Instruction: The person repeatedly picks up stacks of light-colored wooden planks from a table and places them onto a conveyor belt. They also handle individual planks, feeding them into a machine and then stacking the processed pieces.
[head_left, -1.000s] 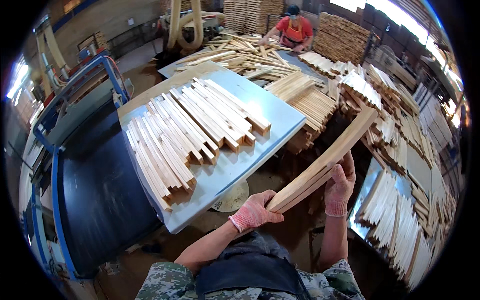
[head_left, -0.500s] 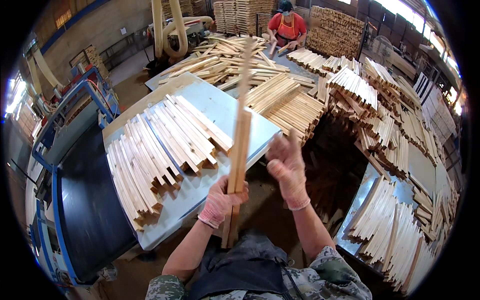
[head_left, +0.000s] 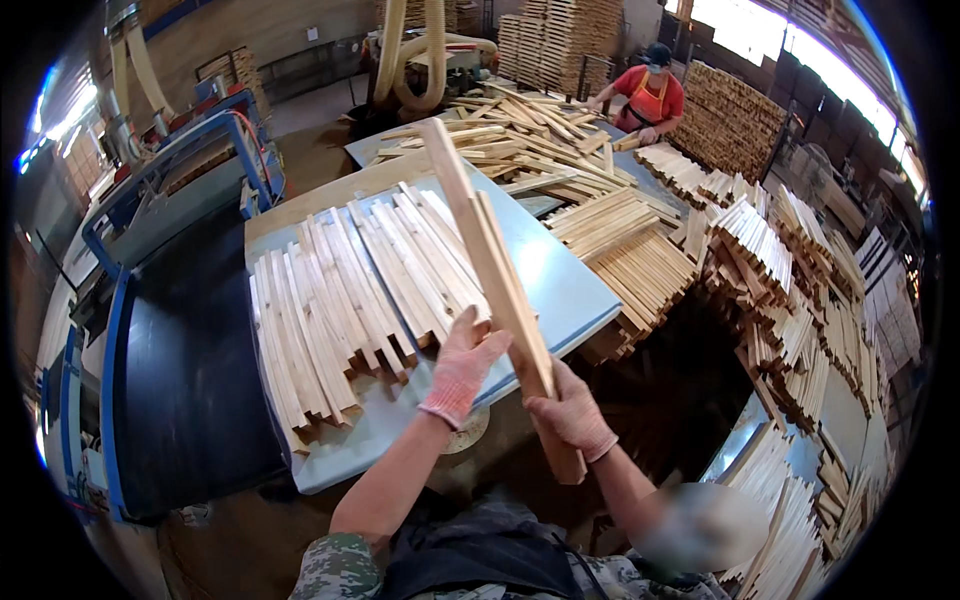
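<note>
Head view: wooden strips (head_left: pixel 508 295), clamped in the fingers of the right hand (head_left: pixel 572 412), extend lengthwise forward-left past the left hand (head_left: pixel 464 368), its fingers apart.

Head-worn fisheye — angled down and forward; left hand (head_left: pixel 463 368) and right hand (head_left: pixel 574 408) near; tabletop (head_left: pixel 560 272) beyond.

A flat, pale blue-grey, smooth-topped table (head_left: pixel 560 275) carries a broad row of long, pale, square-edged wooden strips (head_left: pixel 335 290), laid roughly side by side with uneven near ends, a narrow gap partway along, and far ends toward the table's tan back edge (head_left: pixel 310 201).
</note>
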